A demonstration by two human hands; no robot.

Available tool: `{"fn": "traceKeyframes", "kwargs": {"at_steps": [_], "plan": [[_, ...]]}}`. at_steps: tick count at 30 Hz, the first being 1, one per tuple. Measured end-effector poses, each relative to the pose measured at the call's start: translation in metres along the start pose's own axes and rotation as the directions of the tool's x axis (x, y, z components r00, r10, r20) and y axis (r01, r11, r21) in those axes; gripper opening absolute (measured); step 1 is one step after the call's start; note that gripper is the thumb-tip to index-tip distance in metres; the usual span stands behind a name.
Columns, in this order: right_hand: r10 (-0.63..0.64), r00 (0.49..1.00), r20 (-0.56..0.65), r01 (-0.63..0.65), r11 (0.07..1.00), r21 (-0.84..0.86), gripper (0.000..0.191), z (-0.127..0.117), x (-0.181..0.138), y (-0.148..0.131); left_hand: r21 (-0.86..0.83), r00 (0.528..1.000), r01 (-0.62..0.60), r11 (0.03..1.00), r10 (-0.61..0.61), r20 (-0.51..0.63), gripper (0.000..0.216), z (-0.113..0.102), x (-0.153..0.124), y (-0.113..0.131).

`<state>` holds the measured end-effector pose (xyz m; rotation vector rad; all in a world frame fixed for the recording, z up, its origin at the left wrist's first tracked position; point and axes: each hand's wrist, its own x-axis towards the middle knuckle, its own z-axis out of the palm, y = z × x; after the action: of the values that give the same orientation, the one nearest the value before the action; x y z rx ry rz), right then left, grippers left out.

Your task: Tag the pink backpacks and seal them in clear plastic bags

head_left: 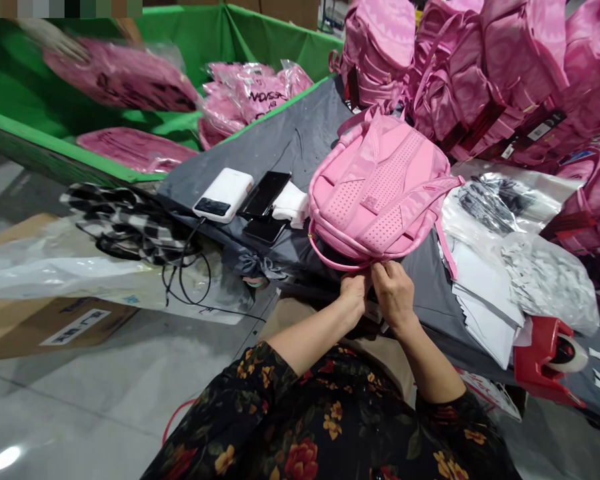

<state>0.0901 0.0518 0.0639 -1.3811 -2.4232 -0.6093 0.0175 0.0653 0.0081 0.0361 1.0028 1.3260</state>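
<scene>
A pink backpack (380,187) lies on the grey-covered table in front of me, its padded back panel and shoulder straps facing up. My left hand (354,293) is closed at the backpack's near edge, by a loop of pink trim. Close beside it, my right hand (393,292) pinches at the same edge, with thumb and fingers together. The exact part of the backpack between my fingers is hidden. A pink strap hangs off the backpack's right side.
Left on the table lie a white power bank (224,195), black phones (266,193) and a white cloth (291,204). White papers (485,300) and a red tape dispenser (545,360) are right. More pink backpacks (520,47) stand behind. Another person's hand (60,40) holds a bagged backpack over a green bin (20,133).
</scene>
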Motion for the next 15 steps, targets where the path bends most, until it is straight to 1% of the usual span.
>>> {"fn": "traceKeyframes", "kwargs": {"at_steps": [3, 6, 8, 11, 13, 15], "plan": [[0.025, 0.999, 0.042, -0.027, 0.998, 0.048, 0.024, 0.004, -0.013, 0.001, -0.042, 0.999, 0.032, 0.999, -0.032, -0.007, 0.012, -0.004, -0.005, 0.005], [0.036, 0.999, 0.022, -0.038, 0.996, 0.075, 0.028, 0.006, -0.026, 0.002, -0.081, 0.998, 0.049, 0.995, -0.045, 0.043, 0.015, -0.008, -0.014, 0.010], [0.029, 1.000, -0.002, -0.029, 0.996, 0.082, 0.028, 0.007, -0.034, 0.001, -0.092, 0.994, 0.041, 0.995, -0.031, 0.104, 0.020, -0.010, -0.019, 0.012], [0.015, 1.000, -0.016, -0.013, 0.996, 0.089, 0.026, 0.007, -0.041, 0.000, -0.083, 0.985, -0.025, 0.996, 0.038, 0.166, 0.024, -0.008, -0.022, 0.012], [0.007, 0.999, -0.033, -0.004, 0.996, 0.090, 0.024, 0.006, -0.042, 0.000, -0.059, 0.985, -0.076, 0.995, 0.084, 0.153, 0.021, -0.006, -0.020, 0.010], [-0.011, 0.997, -0.076, 0.019, 0.994, 0.111, 0.021, 0.004, -0.041, 0.001, -0.011, 0.990, -0.109, 0.994, 0.109, 0.094, 0.016, -0.003, -0.017, 0.008]]}}
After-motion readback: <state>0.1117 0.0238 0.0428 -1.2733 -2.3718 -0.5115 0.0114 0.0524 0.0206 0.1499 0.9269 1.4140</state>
